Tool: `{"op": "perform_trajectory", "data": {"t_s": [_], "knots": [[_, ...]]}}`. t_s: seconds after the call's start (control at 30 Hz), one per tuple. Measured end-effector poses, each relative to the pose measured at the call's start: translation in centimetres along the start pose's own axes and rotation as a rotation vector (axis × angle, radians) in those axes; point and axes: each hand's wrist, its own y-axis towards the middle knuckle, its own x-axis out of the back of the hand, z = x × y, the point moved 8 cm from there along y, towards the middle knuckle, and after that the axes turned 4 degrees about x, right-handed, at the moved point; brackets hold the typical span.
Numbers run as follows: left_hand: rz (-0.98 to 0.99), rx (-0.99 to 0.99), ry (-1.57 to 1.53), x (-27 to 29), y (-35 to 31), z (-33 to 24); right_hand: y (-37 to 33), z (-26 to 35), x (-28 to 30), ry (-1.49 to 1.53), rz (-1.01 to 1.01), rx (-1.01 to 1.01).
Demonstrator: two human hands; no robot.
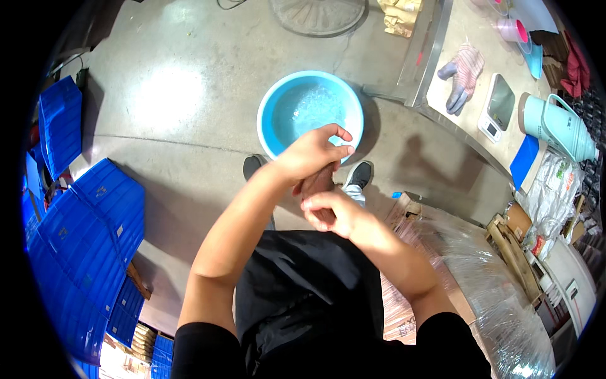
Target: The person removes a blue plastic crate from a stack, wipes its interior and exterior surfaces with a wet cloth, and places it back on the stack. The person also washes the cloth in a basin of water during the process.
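Note:
My left hand [315, 152] is above the near rim of a light blue basin [266, 115], which holds water with bubbles or foam on it. Its fingers are bent. Close below it, my right hand [331, 210] curls its fingers toward the left one. Between the two hands is a dark brown, rounded shape [318, 182], partly covered by both. Its kind cannot be made out, and it lies in shadow. The basin stands on the floor just beyond my shoes [359, 174].
Blue plastic crates [76, 215] stand at the left. A table [435, 95] at the right bears a striped glove [466, 66], a digital scale [499, 104] and a mint-green jug [555, 126]. Film-wrapped boxes [467, 265] are close at my right. A round grey base [319, 14] is at the far edge.

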Motion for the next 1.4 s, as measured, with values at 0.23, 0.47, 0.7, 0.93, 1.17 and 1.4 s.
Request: {"op": "perform_trajectory", "data": {"t_s": [0.23, 0.47, 0.7, 0.93, 1.17, 1.4], "knots": [[0.949, -0.801, -1.069, -6.1, -8.0, -5.3, -5.4, -2.1, -14.2, 0.956, 0.779, 0.014], [-0.036, -0.216, -0.758, -3.7, -8.6, -2.1, -5.6, -2.7, -9.9, 0.342, 0.377, 0.008], [-0.109, -0.119, -0.517, -3.1, -7.3, -2.4, -2.6, -0.8, -3.8, -0.373, -0.07, 0.325], [-0.428, -0.206, -0.353, -0.3, -4.3, 1.0, -2.7, 1.1, -1.5, -0.612, -0.403, 0.324], [-0.815, -0.268, -0.06, 1.9, -4.0, 1.4, 0.9, 2.6, 3.3, -1.219, -0.574, 0.444], [-1.022, -0.037, 0.329, 1.3, -5.8, 3.9, -1.6, 1.7, -0.5, -1.641, -0.435, 0.451]]}}
